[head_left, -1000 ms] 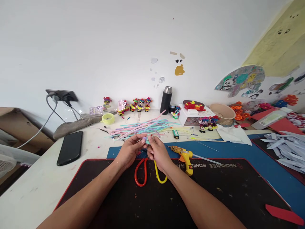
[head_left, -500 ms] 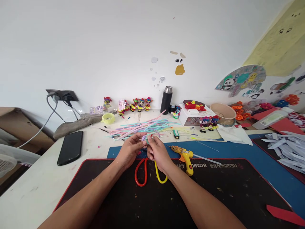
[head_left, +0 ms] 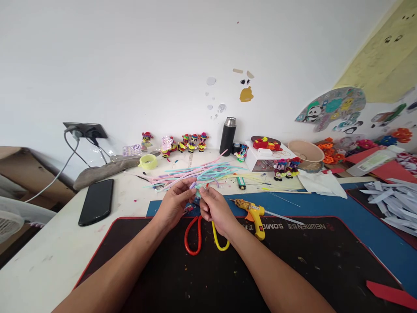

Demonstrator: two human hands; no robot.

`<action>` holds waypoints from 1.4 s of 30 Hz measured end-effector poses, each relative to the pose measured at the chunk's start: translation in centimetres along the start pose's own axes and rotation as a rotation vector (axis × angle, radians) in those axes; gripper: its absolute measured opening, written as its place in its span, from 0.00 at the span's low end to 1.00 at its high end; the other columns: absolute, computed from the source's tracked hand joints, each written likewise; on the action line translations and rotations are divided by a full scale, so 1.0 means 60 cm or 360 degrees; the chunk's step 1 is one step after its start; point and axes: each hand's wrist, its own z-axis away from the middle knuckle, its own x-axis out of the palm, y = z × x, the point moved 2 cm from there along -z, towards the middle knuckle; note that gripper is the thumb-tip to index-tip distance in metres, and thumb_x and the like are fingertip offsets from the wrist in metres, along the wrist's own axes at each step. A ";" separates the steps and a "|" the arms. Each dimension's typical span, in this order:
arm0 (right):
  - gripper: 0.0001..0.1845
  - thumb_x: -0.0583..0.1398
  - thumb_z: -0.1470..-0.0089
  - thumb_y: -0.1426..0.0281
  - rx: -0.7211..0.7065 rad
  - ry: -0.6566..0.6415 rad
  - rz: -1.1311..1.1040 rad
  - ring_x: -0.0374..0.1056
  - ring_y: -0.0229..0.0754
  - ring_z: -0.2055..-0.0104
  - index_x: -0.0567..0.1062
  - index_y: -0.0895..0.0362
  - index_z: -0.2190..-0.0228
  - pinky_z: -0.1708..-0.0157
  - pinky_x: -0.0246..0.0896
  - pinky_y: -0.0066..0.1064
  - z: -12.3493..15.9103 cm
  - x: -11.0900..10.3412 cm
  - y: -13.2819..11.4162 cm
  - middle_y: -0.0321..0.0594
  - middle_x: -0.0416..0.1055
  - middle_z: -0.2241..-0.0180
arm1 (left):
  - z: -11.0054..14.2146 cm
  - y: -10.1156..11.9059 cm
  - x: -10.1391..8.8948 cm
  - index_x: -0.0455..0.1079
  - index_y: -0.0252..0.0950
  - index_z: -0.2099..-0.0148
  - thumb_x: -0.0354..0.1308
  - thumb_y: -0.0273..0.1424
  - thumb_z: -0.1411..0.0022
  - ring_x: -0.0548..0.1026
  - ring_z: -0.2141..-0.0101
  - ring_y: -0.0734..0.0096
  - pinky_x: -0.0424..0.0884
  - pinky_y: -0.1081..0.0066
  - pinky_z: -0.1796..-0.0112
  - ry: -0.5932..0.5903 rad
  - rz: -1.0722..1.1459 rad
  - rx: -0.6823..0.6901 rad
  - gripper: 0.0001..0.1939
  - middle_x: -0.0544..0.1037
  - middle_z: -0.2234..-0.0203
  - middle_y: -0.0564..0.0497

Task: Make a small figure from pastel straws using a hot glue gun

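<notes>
Your black mat point(head_left: 228, 278) fills the near part of the table point(head_left: 42, 256), with a blue mat point(head_left: 325, 206) under it reaching to the right. A phone point(head_left: 96, 201) lies on the bare table at the left. Far from you, a spread of pastel pipe cleaners point(head_left: 198, 172) lies across the table, with a black flask point(head_left: 227, 136) standing behind it near the wall. A yellow glue gun point(head_left: 252, 212) rests just right of your hands, across the far edge of the black mat. Scissors point(head_left: 203, 232) with one red and one yellow loop lie on the mat directly below your hands.

Your left hand point(head_left: 172, 203) and right hand point(head_left: 215, 208) meet above the far edge of the mat, fingertips pressed together around a small pastel pipe cleaner piece point(head_left: 197, 189). Both hands pinch it, held above the scissors and just near of the pipe cleaner spread. Its exact shape is too small to tell.
</notes>
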 end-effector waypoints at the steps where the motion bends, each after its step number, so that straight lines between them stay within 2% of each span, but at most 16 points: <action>1: 0.30 0.65 0.47 0.41 0.0000 0.0003 -0.0005 0.51 0.28 0.87 0.65 0.53 0.69 0.86 0.34 0.24 0.000 0.000 -0.001 0.23 0.57 0.83 | 0.000 0.001 0.000 0.83 0.35 0.56 0.78 0.28 0.55 0.70 0.74 0.79 0.67 0.78 0.73 0.0009 0.0004 0.0011 0.20 0.78 0.65 0.52; 5: 0.30 0.65 0.47 0.41 -0.0021 0.0025 -0.0027 0.50 0.28 0.87 0.65 0.54 0.69 0.86 0.35 0.24 0.000 -0.002 -0.006 0.24 0.58 0.82 | -0.001 0.003 0.000 0.83 0.35 0.56 0.77 0.27 0.55 0.72 0.73 0.78 0.70 0.76 0.70 0.0002 0.0008 0.0022 0.21 0.79 0.62 0.51; 9: 0.27 0.68 0.47 0.46 -0.0088 0.0020 -0.0036 0.49 0.28 0.87 0.65 0.54 0.70 0.85 0.37 0.25 -0.001 -0.007 -0.007 0.22 0.56 0.83 | -0.001 0.001 -0.004 0.83 0.36 0.55 0.77 0.27 0.55 0.74 0.71 0.76 0.72 0.74 0.67 -0.0040 -0.0013 -0.0031 0.21 0.80 0.59 0.49; 15: 0.26 0.68 0.47 0.48 -0.0101 0.0032 0.0002 0.49 0.28 0.86 0.66 0.54 0.71 0.84 0.39 0.25 -0.001 -0.012 -0.012 0.22 0.54 0.83 | -0.003 0.010 -0.010 0.83 0.36 0.54 0.78 0.33 0.52 0.74 0.70 0.74 0.72 0.73 0.66 -0.0100 -0.0115 -0.0007 0.21 0.80 0.60 0.49; 20: 0.26 0.70 0.51 0.48 -0.0077 0.0066 -0.0007 0.50 0.28 0.86 0.67 0.54 0.70 0.84 0.38 0.24 -0.003 -0.016 -0.015 0.21 0.55 0.84 | -0.008 0.017 -0.015 0.83 0.34 0.57 0.76 0.41 0.48 0.73 0.68 0.72 0.70 0.73 0.68 0.0013 -0.0096 0.0072 0.21 0.78 0.67 0.48; 22: 0.27 0.71 0.52 0.48 -0.0077 0.0075 -0.0013 0.49 0.29 0.86 0.67 0.54 0.69 0.85 0.38 0.24 -0.004 -0.018 -0.015 0.21 0.55 0.84 | -0.012 0.018 -0.021 0.82 0.34 0.58 0.76 0.40 0.48 0.72 0.68 0.72 0.68 0.74 0.69 0.0058 -0.0091 0.0095 0.19 0.78 0.67 0.49; 25: 0.26 0.71 0.52 0.49 -0.0069 0.0085 -0.0016 0.50 0.29 0.86 0.66 0.53 0.70 0.85 0.39 0.23 -0.005 -0.020 -0.015 0.21 0.54 0.84 | -0.021 0.023 -0.038 0.78 0.34 0.67 0.76 0.37 0.48 0.70 0.72 0.75 0.65 0.74 0.70 0.0131 -0.0113 0.0171 0.14 0.75 0.73 0.52; 27: 0.26 0.71 0.52 0.50 -0.0060 0.0092 -0.0017 0.50 0.29 0.86 0.66 0.53 0.69 0.85 0.40 0.24 -0.005 -0.021 -0.015 0.21 0.55 0.84 | -0.028 0.030 -0.052 0.76 0.34 0.72 0.76 0.37 0.49 0.68 0.74 0.76 0.63 0.75 0.72 0.0214 -0.0114 0.0264 0.15 0.72 0.77 0.54; 31: 0.26 0.71 0.52 0.49 -0.0059 0.0091 -0.0014 0.50 0.29 0.86 0.67 0.54 0.69 0.84 0.40 0.24 -0.004 -0.021 -0.017 0.21 0.55 0.84 | -0.037 0.046 -0.071 0.73 0.34 0.73 0.77 0.38 0.52 0.67 0.75 0.77 0.61 0.75 0.74 0.0318 -0.0035 0.0379 0.17 0.71 0.77 0.54; 35: 0.25 0.70 0.51 0.49 -0.0061 0.0071 -0.0029 0.51 0.29 0.86 0.67 0.54 0.69 0.84 0.38 0.24 -0.002 -0.020 -0.018 0.22 0.56 0.83 | -0.034 0.047 -0.065 0.71 0.34 0.73 0.77 0.40 0.52 0.64 0.78 0.78 0.57 0.75 0.77 0.0276 -0.0092 0.0331 0.19 0.69 0.79 0.55; 40: 0.25 0.70 0.51 0.50 -0.0061 0.0052 -0.0029 0.50 0.29 0.86 0.66 0.54 0.69 0.84 0.37 0.24 -0.002 -0.020 -0.017 0.21 0.55 0.84 | -0.028 0.035 -0.049 0.63 0.38 0.76 0.69 0.50 0.42 0.56 0.83 0.78 0.50 0.74 0.81 0.0200 -0.0098 0.0257 0.26 0.57 0.86 0.60; 42: 0.25 0.70 0.51 0.50 -0.0064 0.0044 -0.0025 0.50 0.29 0.86 0.66 0.54 0.69 0.84 0.37 0.24 -0.003 -0.019 -0.016 0.21 0.55 0.84 | -0.027 0.033 -0.046 0.62 0.37 0.77 0.69 0.51 0.42 0.56 0.83 0.78 0.51 0.75 0.81 0.0163 -0.0144 0.0233 0.28 0.57 0.85 0.60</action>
